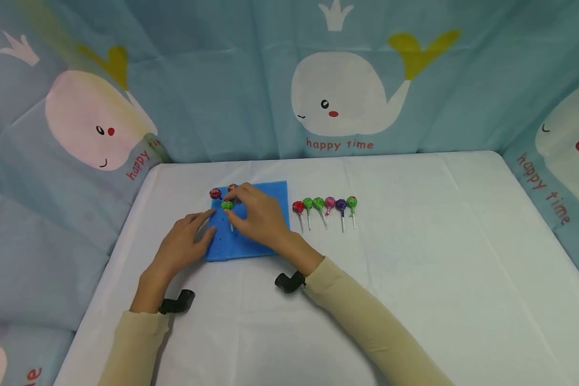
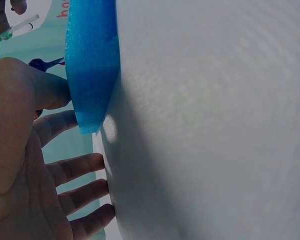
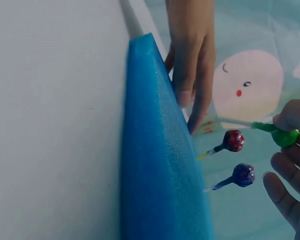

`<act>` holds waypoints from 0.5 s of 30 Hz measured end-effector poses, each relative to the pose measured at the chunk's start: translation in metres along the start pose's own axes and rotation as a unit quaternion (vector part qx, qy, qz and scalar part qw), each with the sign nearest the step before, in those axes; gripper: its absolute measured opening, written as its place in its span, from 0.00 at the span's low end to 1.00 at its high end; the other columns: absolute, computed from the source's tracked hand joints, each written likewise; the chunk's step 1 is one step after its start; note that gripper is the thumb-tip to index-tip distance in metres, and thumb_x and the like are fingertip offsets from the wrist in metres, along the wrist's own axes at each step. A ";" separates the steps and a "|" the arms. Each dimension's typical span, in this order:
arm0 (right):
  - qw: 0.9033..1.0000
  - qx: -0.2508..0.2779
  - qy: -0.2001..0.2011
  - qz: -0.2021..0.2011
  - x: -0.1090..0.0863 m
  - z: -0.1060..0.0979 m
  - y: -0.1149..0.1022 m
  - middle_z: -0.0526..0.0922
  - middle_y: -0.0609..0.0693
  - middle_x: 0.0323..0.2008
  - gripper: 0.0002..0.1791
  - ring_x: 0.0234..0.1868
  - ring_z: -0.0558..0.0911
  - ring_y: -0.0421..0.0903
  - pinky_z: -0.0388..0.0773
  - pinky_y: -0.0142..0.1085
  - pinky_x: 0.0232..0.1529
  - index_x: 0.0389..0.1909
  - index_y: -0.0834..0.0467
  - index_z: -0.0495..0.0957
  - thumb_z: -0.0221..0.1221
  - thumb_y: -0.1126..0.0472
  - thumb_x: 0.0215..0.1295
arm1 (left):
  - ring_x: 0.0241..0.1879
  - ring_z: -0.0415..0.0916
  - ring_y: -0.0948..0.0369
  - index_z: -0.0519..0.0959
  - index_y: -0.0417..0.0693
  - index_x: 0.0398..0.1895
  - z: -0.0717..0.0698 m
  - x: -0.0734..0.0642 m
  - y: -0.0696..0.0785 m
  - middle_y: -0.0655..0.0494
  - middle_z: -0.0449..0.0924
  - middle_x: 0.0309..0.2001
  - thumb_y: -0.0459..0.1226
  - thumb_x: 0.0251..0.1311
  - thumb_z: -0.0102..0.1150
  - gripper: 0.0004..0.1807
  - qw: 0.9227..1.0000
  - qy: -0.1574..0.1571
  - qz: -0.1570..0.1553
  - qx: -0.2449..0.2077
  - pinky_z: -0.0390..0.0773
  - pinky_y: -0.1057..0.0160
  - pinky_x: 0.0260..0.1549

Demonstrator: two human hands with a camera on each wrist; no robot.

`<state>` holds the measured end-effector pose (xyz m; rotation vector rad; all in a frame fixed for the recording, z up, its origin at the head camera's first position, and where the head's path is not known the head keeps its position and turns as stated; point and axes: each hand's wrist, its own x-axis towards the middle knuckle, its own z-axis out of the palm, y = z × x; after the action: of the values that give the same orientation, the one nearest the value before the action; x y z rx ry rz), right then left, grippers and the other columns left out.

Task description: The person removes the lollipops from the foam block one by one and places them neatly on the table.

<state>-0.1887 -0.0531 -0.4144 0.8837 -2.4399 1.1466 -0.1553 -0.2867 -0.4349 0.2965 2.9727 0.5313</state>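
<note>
the counter [image 1: 415, 300] stretches before the foam block [image 1: 241, 245] and widely to its right; the counter's left edge lies closer. the left hand [image 1: 180, 241], fingers spread, touches the block's left side. over the block, the right hand [image 1: 260, 215] pinches a green lollipop [image 1: 227, 205]. six lollipops [image 1: 318, 204] lie right of the block; others [image 1: 215, 193] stand at its back left.

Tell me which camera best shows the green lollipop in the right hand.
The right wrist view: the green lollipop appears largest, stick and candy both showing. The head view shows it small, pinched by the right hand; the left wrist view cuts it off at the edge.
</note>
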 end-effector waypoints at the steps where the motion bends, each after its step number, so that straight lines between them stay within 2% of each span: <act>1: 1.000 0.001 -0.005 0.002 -0.002 0.000 0.000 0.86 0.48 0.52 0.14 0.51 0.88 0.44 0.86 0.31 0.42 0.55 0.54 0.83 0.67 0.57 0.72 | 0.73 0.65 0.28 0.64 0.47 0.81 0.001 -0.001 0.000 0.29 0.68 0.74 0.47 0.80 0.51 0.32 1.000 -0.001 -0.002 0.000 0.68 0.24 0.68; 9: 0.999 0.004 -0.038 0.009 -0.016 -0.013 0.003 0.86 0.48 0.53 0.16 0.51 0.88 0.44 0.86 0.31 0.46 0.58 0.55 0.83 0.65 0.56 0.73 | 0.73 0.65 0.29 0.64 0.47 0.81 0.003 0.000 0.002 0.29 0.68 0.75 0.47 0.80 0.50 0.32 1.000 -0.001 0.001 -0.001 0.68 0.25 0.69; 15: 0.997 0.042 -0.054 0.026 -0.029 -0.034 0.012 0.86 0.49 0.55 0.16 0.50 0.87 0.45 0.86 0.33 0.46 0.58 0.56 0.82 0.66 0.56 0.73 | 0.74 0.64 0.29 0.64 0.47 0.82 0.002 -0.001 0.001 0.29 0.67 0.75 0.48 0.80 0.50 0.32 1.000 -0.005 -0.004 0.001 0.67 0.24 0.70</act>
<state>-0.1738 -0.0092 -0.4148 0.9348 -2.5317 1.2589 -0.1537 -0.2851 -0.4361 0.2859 2.9644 0.5246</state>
